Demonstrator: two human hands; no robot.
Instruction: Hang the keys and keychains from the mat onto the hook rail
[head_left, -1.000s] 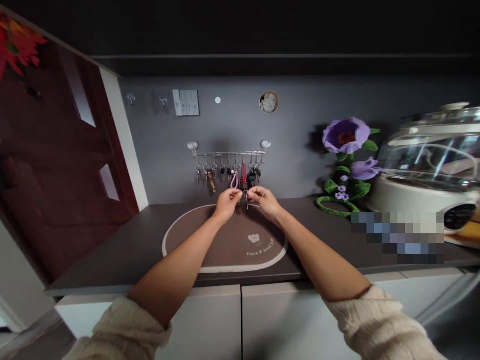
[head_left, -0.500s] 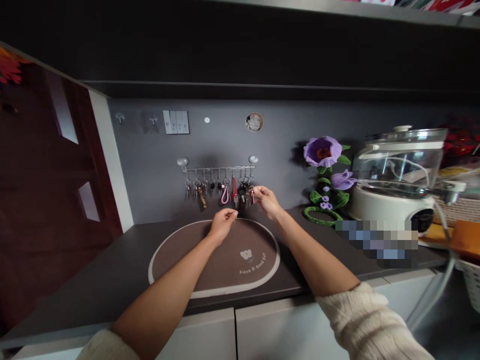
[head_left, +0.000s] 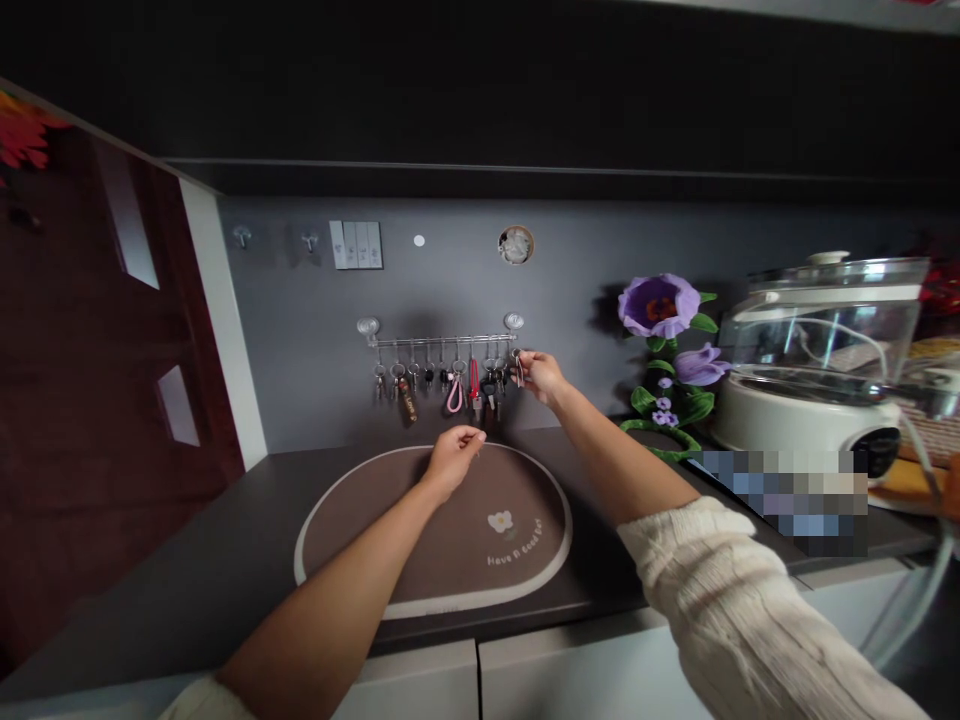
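A clear hook rail (head_left: 442, 341) on the grey wall carries several bunches of keys (head_left: 380, 382), among them a pink loop strap (head_left: 454, 393) and a red strap (head_left: 474, 378). At the rail's right end my right hand (head_left: 545, 378) pinches a key ring (head_left: 517, 368), raised close to the last hook; whether the ring touches the hook I cannot tell. My left hand (head_left: 453, 460) hovers over the back of the brown mat (head_left: 420, 530), below the keys. Its thumb and fingers are pressed together, with a tiny bit of something showing under the fingertips.
Purple artificial flowers (head_left: 660, 305) and a white appliance with a clear top (head_left: 810, 400) stand to the right on the dark counter (head_left: 202, 560). A black cabinet (head_left: 480, 90) overhangs the work area. Two small hooks (head_left: 310, 242) and a switch panel (head_left: 356, 246) are on the wall.
My right hand has lifted the key ring up and slightly right, from beside the hanging keys to the rail's right end. My left hand stays pinched in nearly the same place.
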